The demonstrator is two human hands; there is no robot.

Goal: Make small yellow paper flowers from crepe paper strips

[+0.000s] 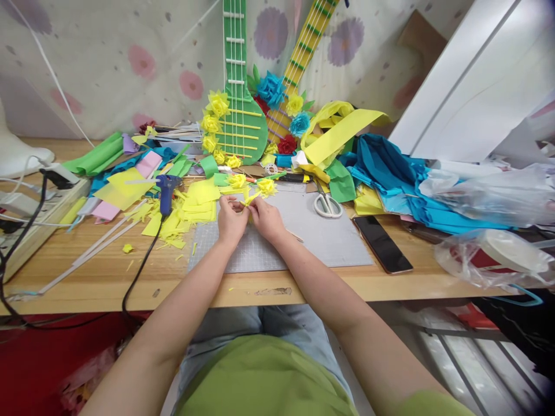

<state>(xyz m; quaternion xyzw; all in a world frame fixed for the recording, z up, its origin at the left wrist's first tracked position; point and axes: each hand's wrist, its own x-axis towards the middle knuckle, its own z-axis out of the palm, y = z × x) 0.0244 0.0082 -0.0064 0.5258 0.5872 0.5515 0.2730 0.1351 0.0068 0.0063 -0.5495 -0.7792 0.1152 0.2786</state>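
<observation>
Both my hands meet over the grey cutting mat [321,242]. My left hand [233,219] and my right hand [266,218] pinch a small yellow paper piece [248,200] between them, its shape partly hidden by my fingers. Just beyond lie two yellow paper flowers, one [237,181] behind my left hand and one [266,186] behind my right. A stack of yellow paper squares [199,202] is left of my left hand. White-handled scissors [327,205] rest on the mat's right part.
A blue glue gun [166,193] stands at the left, its black cord crossing the table edge. A black phone [382,244] lies right of the mat. Behind are a green paper instrument [245,124], a yellow one [310,34] and blue crepe paper [385,167].
</observation>
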